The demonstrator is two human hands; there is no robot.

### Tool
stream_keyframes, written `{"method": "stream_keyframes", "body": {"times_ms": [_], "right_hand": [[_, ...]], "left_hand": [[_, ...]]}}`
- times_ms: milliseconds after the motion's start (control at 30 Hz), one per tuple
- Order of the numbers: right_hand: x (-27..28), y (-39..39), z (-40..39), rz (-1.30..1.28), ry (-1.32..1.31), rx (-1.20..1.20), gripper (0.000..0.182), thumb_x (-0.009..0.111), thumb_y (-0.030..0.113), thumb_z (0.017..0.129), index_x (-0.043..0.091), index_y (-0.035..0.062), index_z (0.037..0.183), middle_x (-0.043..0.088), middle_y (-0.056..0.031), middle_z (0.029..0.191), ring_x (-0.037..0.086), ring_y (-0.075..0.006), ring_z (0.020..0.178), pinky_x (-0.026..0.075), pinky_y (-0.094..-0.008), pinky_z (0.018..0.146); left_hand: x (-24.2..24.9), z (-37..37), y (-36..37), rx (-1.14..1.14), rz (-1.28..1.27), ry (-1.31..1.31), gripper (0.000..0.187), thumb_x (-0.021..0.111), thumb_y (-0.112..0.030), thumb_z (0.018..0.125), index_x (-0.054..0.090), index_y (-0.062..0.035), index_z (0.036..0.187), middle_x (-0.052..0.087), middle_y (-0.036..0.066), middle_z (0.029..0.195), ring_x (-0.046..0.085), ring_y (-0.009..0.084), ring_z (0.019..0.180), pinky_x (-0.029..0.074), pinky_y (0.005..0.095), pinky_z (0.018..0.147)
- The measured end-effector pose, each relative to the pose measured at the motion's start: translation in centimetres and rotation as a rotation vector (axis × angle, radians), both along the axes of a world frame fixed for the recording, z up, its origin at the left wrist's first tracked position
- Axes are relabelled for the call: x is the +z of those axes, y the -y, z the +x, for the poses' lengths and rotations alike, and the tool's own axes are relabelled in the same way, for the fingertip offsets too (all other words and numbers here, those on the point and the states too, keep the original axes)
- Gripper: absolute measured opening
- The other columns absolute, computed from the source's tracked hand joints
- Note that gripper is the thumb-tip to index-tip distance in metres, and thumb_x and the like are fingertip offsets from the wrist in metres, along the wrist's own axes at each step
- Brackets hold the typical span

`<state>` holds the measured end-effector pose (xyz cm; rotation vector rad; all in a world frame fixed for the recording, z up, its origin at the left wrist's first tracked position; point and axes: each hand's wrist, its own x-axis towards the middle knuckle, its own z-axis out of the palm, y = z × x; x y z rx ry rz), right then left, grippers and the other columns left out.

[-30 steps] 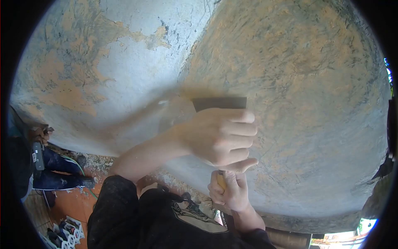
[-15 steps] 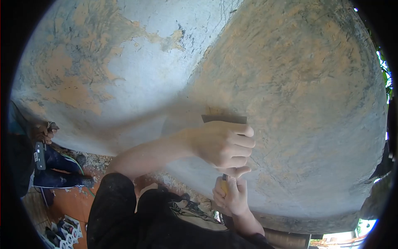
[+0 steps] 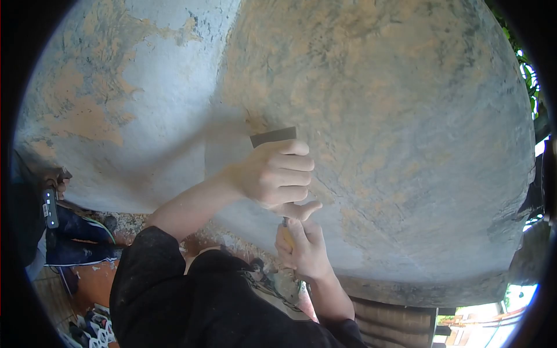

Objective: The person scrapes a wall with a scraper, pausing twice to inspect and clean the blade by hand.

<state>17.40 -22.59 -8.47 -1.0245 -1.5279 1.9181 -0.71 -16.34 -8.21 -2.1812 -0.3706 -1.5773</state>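
No text, label, brand, number or sign is legible anywhere in view.

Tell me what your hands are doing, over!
Both hands shut on scraper: left hand up by blade, right hand on handle. Scraper blade against wall. Nothing blocking.

- Soft, even daylight covers the curved grey-and-orange plastered wall (image 3: 377,116); no hard glare on it.
- Fisheye lens bends the scene strongly, with a black vignette around the edges.
- The bottom right corner is overexposed, washed out white.
- A faint shadow falls beside the flat dark metal scraper blade (image 3: 274,137).
- The bare forearm looks slightly soft; the wall texture is reasonably sharp.
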Motion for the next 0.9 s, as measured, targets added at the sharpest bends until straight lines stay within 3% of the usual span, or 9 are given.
{"method": "stream_keyframes", "body": {"times_ms": [233,300,367,500,533,567,767,833,900], "right_hand": [[-0.9,-0.1,4.3,0.073,-0.028,0.049,0.036,0.04,0.029,0.101,0.046,0.0024,0.076,0.043,-0.0025,0.056,0.036,-0.0065,0.037,0.026,-0.0201,0.032],[0.8,-0.6,4.4,0.08,0.014,-0.124,0.034,0.04,0.027,0.1,0.049,0.0004,0.081,0.044,-0.0043,0.056,0.036,-0.0065,0.037,0.025,-0.02,0.031],[0.8,-1.7,5.8,0.101,0.005,-0.071,0.033,0.041,0.026,0.1,0.05,-0.0006,0.083,0.043,-0.0044,0.056,0.036,-0.0064,0.037,0.025,-0.0198,0.031],[2.5,-3.0,3.2,0.168,-0.007,0.04,0.029,0.043,0.023,0.1,0.051,-0.0018,0.086,0.043,-0.0035,0.057,0.035,-0.0061,0.038,0.025,-0.0197,0.031],[3.8,-2.7,0.4,0.104,0.051,-0.011,0.028,0.039,0.013,0.1,0.049,0.0002,0.077,0.042,0.0011,0.055,0.035,-0.0041,0.042,0.026,-0.0206,0.038],[4.5,-2.9,-2.0,0.109,0.109,0.003,0.027,0.038,0.013,0.1,0.047,0.0007,0.078,0.042,0.0014,0.057,0.034,-0.0039,0.042,0.027,-0.0206,0.038],[2.8,-3.9,-2.3,0.053,-0.003,0.004,0.027,0.041,0.019,0.1,0.05,-0.0009,0.085,0.043,-0.0005,0.06,0.034,-0.0039,0.043,0.027,-0.0204,0.039],[3.7,-3.2,-2.5,0.135,0.006,0.006,0.032,0.044,0.026,0.099,0.053,-0.003,0.088,0.046,-0.0051,0.061,0.033,-0.0054,0.038,0.025,-0.0204,0.033],[4.4,-2.1,-2.5,0.159,0.013,-0.09,0.036,0.046,0.027,0.098,0.053,-0.0058,0.086,0.044,-0.0053,0.057,0.032,-0.0061,0.038,0.022,-0.0203,0.033]], "left_hand": [[-0.4,3.5,-0.1,0.023,0.002,0.054,0.04,0.067,-0.019,0.079,0.042,-0.0118,0.048,0.041,-0.003,0.051,0.046,0.0131,0.057,0.04,0.0263,0.062],[-0.2,4.2,-0.6,0.059,0.008,0.087,0.04,0.066,-0.019,0.08,0.043,-0.0117,0.048,0.041,-0.003,0.051,0.047,0.0133,0.058,0.041,0.0259,0.063],[-0.4,4.4,-1.2,0.074,0.036,0.167,0.04,0.067,-0.02,0.081,0.044,-0.0115,0.048,0.042,-0.003,0.052,0.048,0.0138,0.058,0.041,0.0254,0.064],[-0.1,1.9,-2.4,0.101,0.124,0.23,0.04,0.066,-0.016,0.08,0.042,-0.013,0.048,0.039,-0.004,0.05,0.042,0.0119,0.054,0.04,0.0268,0.064],[0.1,-0.2,-2.5,0.122,0.154,0.295,0.041,0.066,-0.013,0.078,0.039,-0.0135,0.047,0.035,-0.005,0.048,0.038,0.0109,0.05,0.038,0.0266,0.063],[0.2,-1.8,-2.6,0.142,0.12,0.382,0.046,0.067,-0.013,0.074,0.035,-0.0137,0.041,0.029,-0.005,0.042,0.033,0.0113,0.042,0.035,0.027,0.058],[0.5,-3.5,-2.8,0.221,0.138,0.331,0.043,0.068,-0.012,0.073,0.037,-0.0122,0.043,0.033,-0.004,0.043,0.036,0.0113,0.043,0.034,0.0257,0.057],[0.7,-3.8,-2.3,0.159,0.094,0.334,0.033,0.068,-0.01,0.074,0.047,-0.0115,0.049,0.043,-0.002,0.049,0.047,0.013,0.052,0.041,0.0266,0.063],[0.2,-3.3,-2.4,0.107,0.072,0.303,0.031,0.067,-0.009,0.076,0.049,-0.0114,0.05,0.044,-0.002,0.051,0.048,0.013,0.054,0.041,0.0267,0.064]]}}
